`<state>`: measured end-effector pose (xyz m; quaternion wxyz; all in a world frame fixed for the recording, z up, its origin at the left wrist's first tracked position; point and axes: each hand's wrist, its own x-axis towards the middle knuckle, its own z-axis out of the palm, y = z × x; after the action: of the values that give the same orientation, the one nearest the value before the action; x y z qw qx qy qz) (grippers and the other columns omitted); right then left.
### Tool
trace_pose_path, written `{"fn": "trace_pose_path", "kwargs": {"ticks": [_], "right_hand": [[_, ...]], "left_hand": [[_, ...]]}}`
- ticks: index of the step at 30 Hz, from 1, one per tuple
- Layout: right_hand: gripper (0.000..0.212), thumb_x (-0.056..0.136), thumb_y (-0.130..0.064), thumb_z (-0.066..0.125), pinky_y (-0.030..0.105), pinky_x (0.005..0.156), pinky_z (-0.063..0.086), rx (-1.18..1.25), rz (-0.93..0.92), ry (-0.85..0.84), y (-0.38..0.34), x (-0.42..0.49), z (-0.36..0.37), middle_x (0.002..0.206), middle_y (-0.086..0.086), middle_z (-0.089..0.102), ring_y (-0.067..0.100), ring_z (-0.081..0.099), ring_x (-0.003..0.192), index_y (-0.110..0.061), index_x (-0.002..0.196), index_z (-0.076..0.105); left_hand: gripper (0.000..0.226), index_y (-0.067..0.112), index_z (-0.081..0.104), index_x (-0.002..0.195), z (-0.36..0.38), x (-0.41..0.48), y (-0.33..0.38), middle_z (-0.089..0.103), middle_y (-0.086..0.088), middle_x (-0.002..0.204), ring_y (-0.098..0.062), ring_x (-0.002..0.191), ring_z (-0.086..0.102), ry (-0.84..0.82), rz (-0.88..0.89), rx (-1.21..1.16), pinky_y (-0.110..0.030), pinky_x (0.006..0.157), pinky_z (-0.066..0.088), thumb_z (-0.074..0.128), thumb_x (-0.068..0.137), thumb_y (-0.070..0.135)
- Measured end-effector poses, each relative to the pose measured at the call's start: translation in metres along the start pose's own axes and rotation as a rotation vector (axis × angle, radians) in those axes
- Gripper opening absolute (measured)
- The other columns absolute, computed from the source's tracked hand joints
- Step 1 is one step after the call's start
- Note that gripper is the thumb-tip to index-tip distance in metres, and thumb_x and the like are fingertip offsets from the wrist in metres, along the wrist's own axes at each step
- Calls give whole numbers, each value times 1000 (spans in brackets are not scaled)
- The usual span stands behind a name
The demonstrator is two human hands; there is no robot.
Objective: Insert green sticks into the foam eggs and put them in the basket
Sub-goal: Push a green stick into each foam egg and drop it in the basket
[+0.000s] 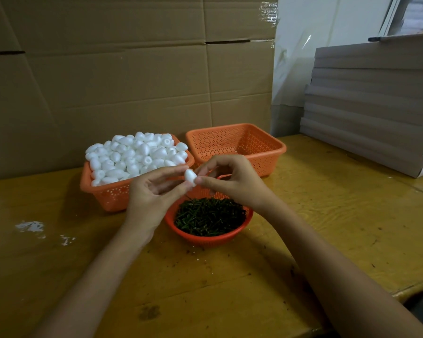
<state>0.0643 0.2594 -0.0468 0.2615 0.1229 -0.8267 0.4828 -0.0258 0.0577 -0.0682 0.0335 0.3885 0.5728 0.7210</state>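
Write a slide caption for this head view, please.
Left hand and right hand pinch a white foam egg above a round red basket of green sticks on a yellow wooden table.

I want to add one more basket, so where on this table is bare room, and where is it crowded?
Bare table lies right of the stick bowl, between the empty basket and the cardboard stack, and in front of the egg basket, beside the white crumbs. Crowded: the centre, where left hand and right hand hold a foam egg.

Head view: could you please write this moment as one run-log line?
left hand: holds foam egg | right hand: pinches egg's right side, stick unseen | green sticks: in round basket
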Motion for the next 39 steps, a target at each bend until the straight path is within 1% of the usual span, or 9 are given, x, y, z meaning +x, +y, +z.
{"fn": "trace_pose_path", "kwargs": {"ticks": [2,4,8,12,16,25,29,31,39], "right_hand": [[12,94,-18,78,42,72,63,-14,7,2,0,1,-1,100,4,79,27,74,83,-9,101,78],[8,96,-18,76,32,74,61,-91,13,14,0,1,-2,98,-2,78,18,74,85,-14,102,79],[11,92,-30,80,38,82,57,-536,-1,-137,3,-2,1,92,-10,76,5,70,85,-20,97,78],[26,88,-51,78,38,84,55,-693,60,-290,1,-4,11,96,-13,77,8,69,90,-27,97,79],[24,84,-51,82,38,87,55,-720,84,-363,0,-5,10,99,-14,77,9,70,94,-31,98,81],[18,86,-46,81,38,89,55,-710,99,-383,-2,-4,11,98,-17,77,6,68,94,-32,97,82],[17,86,-45,81,38,88,55,-709,93,-384,-4,-4,12,98,-17,77,6,68,94,-32,97,82],[17,86,-45,81,38,88,55,-710,94,-382,-5,-5,12,98,-16,77,6,68,94,-32,97,82],[17,87,-44,81,38,88,55,-705,91,-389,-6,-5,12,99,-16,77,7,69,94,-31,97,82]], "left_hand": [[34,20,82,115,0,1,0,80,-9,118,-29,112,77,12,-19,-61,-37,91,64,86,83,10],[32,21,83,111,0,1,2,80,-12,117,-31,110,77,32,-39,-103,-39,93,64,84,82,7],[31,22,84,107,1,2,3,80,-14,115,-33,109,77,57,-72,-157,-37,90,65,84,78,9],[39,24,84,105,0,2,3,81,-11,114,-32,107,78,84,-80,-110,-41,95,64,97,69,18],[36,23,84,104,0,2,4,81,-11,113,-33,107,78,97,-82,-94,-40,95,64,92,70,17],[30,19,83,106,1,1,6,79,-14,119,-39,109,77,65,-91,-124,-37,89,65,87,78,9],[33,23,84,102,2,1,7,80,-13,114,-37,103,79,80,-84,-119,-34,88,64,96,73,11],[32,23,84,100,3,1,7,80,-14,113,-38,103,79,85,-77,-124,-33,87,64,94,72,10],[30,19,84,105,2,0,8,79,-15,119,-39,110,77,36,-93,-138,-38,94,64,88,76,11]]}}
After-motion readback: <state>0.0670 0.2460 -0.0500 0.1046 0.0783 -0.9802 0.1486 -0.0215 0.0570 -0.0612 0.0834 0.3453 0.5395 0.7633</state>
